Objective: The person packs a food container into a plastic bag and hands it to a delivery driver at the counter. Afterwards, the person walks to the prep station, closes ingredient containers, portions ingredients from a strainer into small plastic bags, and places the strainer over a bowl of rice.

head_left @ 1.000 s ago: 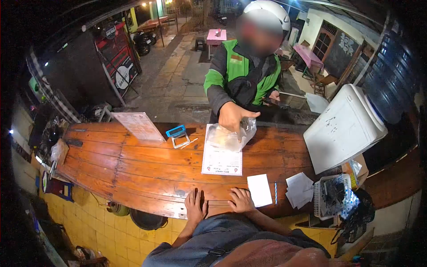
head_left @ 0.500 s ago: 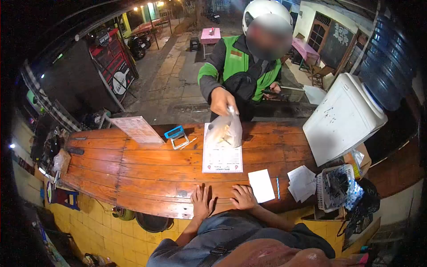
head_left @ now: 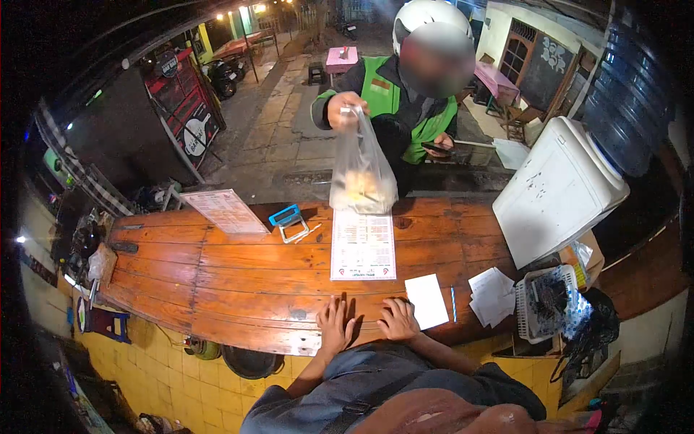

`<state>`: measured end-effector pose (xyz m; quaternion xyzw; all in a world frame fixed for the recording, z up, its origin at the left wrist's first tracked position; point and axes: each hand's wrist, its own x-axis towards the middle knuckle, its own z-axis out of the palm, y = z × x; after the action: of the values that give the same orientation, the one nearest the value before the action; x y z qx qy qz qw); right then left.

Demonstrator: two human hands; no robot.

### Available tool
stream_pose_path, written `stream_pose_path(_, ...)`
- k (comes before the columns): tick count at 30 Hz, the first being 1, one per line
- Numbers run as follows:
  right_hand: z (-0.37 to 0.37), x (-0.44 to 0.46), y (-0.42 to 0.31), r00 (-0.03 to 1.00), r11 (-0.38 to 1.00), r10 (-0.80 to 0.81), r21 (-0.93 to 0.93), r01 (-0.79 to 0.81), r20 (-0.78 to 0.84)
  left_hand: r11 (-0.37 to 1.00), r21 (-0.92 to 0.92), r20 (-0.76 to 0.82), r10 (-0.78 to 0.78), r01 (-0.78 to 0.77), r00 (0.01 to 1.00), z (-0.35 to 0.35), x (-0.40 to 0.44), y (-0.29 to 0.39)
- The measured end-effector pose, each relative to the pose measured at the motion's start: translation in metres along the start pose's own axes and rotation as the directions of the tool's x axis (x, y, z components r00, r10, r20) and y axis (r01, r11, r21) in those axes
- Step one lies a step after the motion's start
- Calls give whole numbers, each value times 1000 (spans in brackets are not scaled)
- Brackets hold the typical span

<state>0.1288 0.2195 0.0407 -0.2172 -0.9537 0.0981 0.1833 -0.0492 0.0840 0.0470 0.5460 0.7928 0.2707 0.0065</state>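
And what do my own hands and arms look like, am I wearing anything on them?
Your left hand and right hand are bare, with no gloves, watch or bracelet showing. Dark blue-grey sleeves leave the forearms uncovered. I can't tell whether there's a thin ring.

Glossy varnished wood planks form the counter [head_left: 260, 289], below a thin, translucent plastic bag [head_left: 365, 170].
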Motion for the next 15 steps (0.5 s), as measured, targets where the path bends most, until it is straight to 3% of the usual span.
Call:
stream_pose_path(7,1,0,2,998,994,64,85,-66,21,998,-56,-61,37,-41,997,-5,12,13)
stream_pose_path(10,2,0,2,997,996,0,84,-6,71,997,-56,-75,47,-51,996,-3,15,15)
stream_pose_path(15,0,1,-2,1000,1000,18,22,-17,-8,995,-61,-43,71,-74,997,17,11,0)
